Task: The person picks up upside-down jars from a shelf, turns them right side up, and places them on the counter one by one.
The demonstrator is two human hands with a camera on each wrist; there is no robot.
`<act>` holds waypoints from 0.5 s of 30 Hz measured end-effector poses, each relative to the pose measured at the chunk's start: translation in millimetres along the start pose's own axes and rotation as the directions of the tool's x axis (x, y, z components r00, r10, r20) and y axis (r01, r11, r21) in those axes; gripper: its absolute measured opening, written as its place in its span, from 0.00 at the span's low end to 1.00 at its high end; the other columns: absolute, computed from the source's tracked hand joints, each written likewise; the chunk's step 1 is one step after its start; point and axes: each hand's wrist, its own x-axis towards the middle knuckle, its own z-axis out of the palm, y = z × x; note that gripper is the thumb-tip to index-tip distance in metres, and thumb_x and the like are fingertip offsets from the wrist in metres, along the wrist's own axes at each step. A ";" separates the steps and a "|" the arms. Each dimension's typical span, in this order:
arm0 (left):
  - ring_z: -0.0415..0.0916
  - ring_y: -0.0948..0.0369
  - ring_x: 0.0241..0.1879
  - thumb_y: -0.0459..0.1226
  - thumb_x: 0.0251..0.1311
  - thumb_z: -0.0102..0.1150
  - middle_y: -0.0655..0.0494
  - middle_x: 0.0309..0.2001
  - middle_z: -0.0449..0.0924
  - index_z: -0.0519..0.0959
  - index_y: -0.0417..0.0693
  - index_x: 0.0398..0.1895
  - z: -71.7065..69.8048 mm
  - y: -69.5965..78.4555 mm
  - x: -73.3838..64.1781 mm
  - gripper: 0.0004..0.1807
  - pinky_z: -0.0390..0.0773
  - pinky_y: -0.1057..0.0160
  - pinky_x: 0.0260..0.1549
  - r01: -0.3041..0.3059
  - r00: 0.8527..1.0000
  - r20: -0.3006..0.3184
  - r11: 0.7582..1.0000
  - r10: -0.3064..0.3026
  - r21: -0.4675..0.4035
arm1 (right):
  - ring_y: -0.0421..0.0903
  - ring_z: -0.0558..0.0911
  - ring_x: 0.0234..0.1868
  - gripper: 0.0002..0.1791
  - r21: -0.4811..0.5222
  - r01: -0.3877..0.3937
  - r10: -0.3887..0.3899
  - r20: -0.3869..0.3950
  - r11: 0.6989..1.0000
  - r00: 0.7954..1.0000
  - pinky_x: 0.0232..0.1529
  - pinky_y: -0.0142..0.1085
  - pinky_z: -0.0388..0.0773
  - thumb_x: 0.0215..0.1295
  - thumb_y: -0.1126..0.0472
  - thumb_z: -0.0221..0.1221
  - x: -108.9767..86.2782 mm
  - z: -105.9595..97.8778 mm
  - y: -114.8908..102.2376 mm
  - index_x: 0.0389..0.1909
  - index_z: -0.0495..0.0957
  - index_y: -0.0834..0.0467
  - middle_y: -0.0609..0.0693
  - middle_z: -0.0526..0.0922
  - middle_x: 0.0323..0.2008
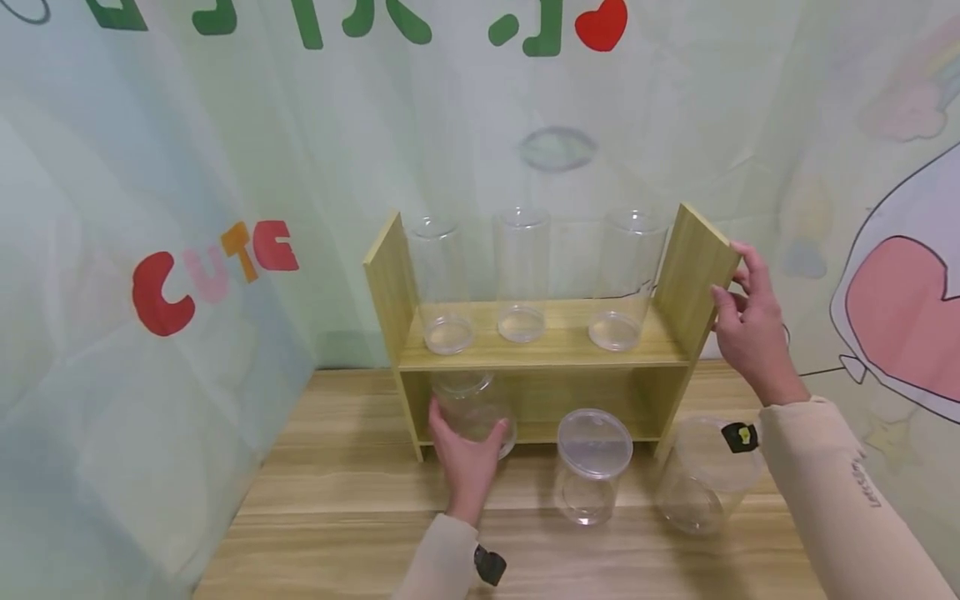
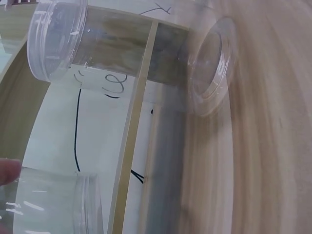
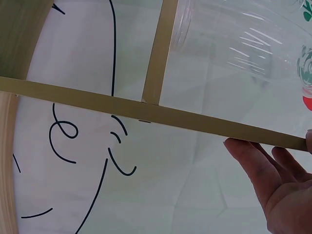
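Observation:
On the lower level of a small two-tier wooden shelf (image 1: 540, 357), my left hand (image 1: 467, 454) grips a clear plastic jar (image 1: 472, 408) at the left end. Its thumb and fingers spread round the jar's sides; part of this jar (image 2: 53, 202) and a fingertip appear in the left wrist view. My right hand (image 1: 753, 333) holds the shelf's right side panel (image 1: 697, 267) near its upper front edge. From the right wrist view, the fingers (image 3: 253, 158) press the panel's outer face. A lidded clear jar (image 1: 592, 454) stands on the table, right of my left hand.
Three tall clear jars, left (image 1: 442, 283), middle (image 1: 521, 279) and right (image 1: 622, 283), stand on the upper level. Another lidded clear jar (image 1: 701, 492) is on the wooden table (image 1: 322, 483) below my right forearm. A printed cloth backdrop (image 1: 337, 167) hangs behind the shelf.

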 end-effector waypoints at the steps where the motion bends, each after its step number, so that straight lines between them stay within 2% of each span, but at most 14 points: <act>1: 0.56 0.45 0.69 0.37 0.38 0.82 0.43 0.71 0.58 0.52 0.45 0.75 -0.8 -0.4 -1.4 0.61 0.56 0.41 0.67 0.002 1.000 0.003 1.000 -0.002 -0.007 | 0.67 0.76 0.51 0.31 -0.002 0.001 -0.001 -0.001 1.000 1.000 0.30 0.21 0.76 0.77 0.65 0.43 -0.3 0.0 0.3 0.76 0.52 0.43 0.63 0.67 0.63; 9: 0.54 0.48 0.71 0.37 0.40 0.82 0.46 0.73 0.55 0.50 0.48 0.76 -13.0 1.8 -9.6 0.62 0.54 0.42 0.68 0.025 0.999 0.044 0.999 -0.023 -0.033 | 0.67 0.76 0.50 0.31 0.015 -0.007 0.007 -0.012 1.000 1.000 0.29 0.22 0.77 0.77 0.66 0.43 -1.9 1.8 0.7 0.76 0.52 0.44 0.63 0.68 0.61; 15: 0.55 0.46 0.70 0.37 0.39 0.82 0.45 0.72 0.56 0.50 0.47 0.76 -14.5 2.5 -15.4 0.62 0.54 0.42 0.68 0.030 0.998 0.050 0.997 -0.026 -0.071 | 0.67 0.76 0.50 0.31 -0.003 0.002 -0.002 -0.018 1.000 1.000 0.29 0.22 0.77 0.76 0.66 0.43 -0.1 -0.4 -0.2 0.76 0.52 0.45 0.63 0.68 0.61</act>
